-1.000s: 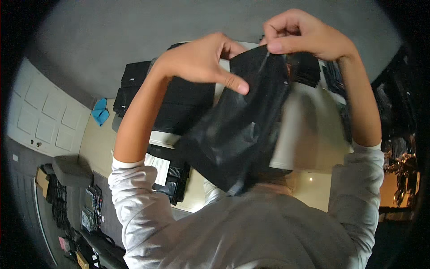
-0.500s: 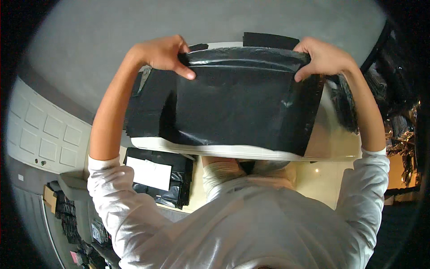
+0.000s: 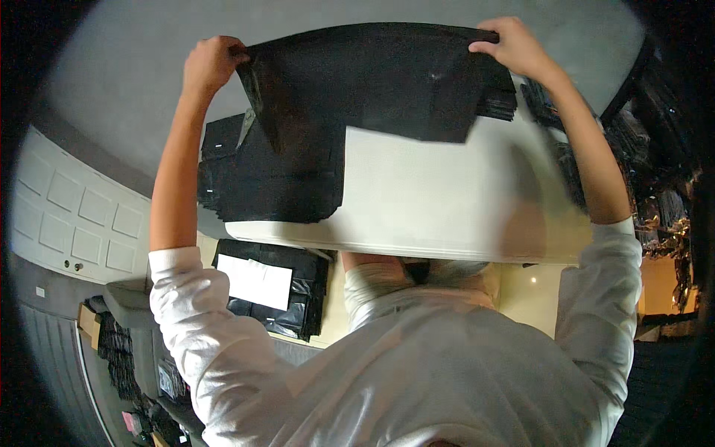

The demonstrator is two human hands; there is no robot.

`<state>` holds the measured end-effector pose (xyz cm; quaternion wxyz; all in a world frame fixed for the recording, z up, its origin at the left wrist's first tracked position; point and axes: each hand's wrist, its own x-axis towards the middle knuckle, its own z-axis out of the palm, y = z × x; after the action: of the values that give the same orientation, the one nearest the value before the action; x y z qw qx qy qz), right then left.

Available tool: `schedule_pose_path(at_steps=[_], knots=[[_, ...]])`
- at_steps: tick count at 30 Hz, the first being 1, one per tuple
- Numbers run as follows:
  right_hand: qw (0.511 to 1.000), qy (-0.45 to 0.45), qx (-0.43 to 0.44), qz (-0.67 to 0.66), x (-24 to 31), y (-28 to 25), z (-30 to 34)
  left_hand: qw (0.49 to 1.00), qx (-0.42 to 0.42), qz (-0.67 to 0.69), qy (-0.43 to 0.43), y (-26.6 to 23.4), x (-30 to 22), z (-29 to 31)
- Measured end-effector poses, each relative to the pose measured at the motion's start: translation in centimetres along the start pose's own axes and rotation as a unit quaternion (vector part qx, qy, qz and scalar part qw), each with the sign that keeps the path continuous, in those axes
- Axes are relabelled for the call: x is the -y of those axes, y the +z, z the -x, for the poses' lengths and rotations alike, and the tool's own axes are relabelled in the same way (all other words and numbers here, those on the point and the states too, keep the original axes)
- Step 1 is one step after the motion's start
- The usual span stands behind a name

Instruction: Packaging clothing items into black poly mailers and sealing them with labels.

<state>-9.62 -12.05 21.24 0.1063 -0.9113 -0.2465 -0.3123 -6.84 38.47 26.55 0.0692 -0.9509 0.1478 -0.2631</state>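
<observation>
Desk [image 3: 417,201]: white top, rounded near edge; bare across its middle and near right.
Black sheet [image 3: 372,78]: large, thin, dark; stretched between both hands over the far side of the desk, upper edge bowed, lower right corner hanging in view over the white top. Left side folded inward. Whether the lower edge touches the desk, cannot tell.
Left hand [image 3: 212,68]: beyond the desk's far left; fingers closed on the sheet's upper left corner, thumb mostly hidden.
Right hand [image 3: 518,52]: beyond the desk's far right; fingers and thumb pinching the upper right corner, thumb on the near side.
Left stack [image 3: 290,186]: flat black pieces piled on the left part of the desk, partly behind the sheet in view.
Right stack [image 3: 497,106]: smaller black pile, far right of the desk, partly covered by the sheet.
Low stack [image 3: 307,287]: shiny black packets below the desk's near left edge; support hidden.
White paper [image 3: 253,281]: lying on those packets, left of the desk's near edge.
Door [image 3: 71,216]: white, panelled, well left of the desk.
</observation>
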Motion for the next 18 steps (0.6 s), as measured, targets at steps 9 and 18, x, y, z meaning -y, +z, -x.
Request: schedule_pose_path(at_steps=[9, 18], knots=[[0.991, -0.089, -0.015, -0.098, 3.9, 1.1, 10.3, 0.965, -0.256, 0.048, -0.028, 2.2, 1.3, 14.1], [0.985, -0.029, 0.167, -0.034, 9.7, 7.8, 22.3, 0.972, -0.097, 0.213, 0.009, 13.2, -1.7, 25.9]])
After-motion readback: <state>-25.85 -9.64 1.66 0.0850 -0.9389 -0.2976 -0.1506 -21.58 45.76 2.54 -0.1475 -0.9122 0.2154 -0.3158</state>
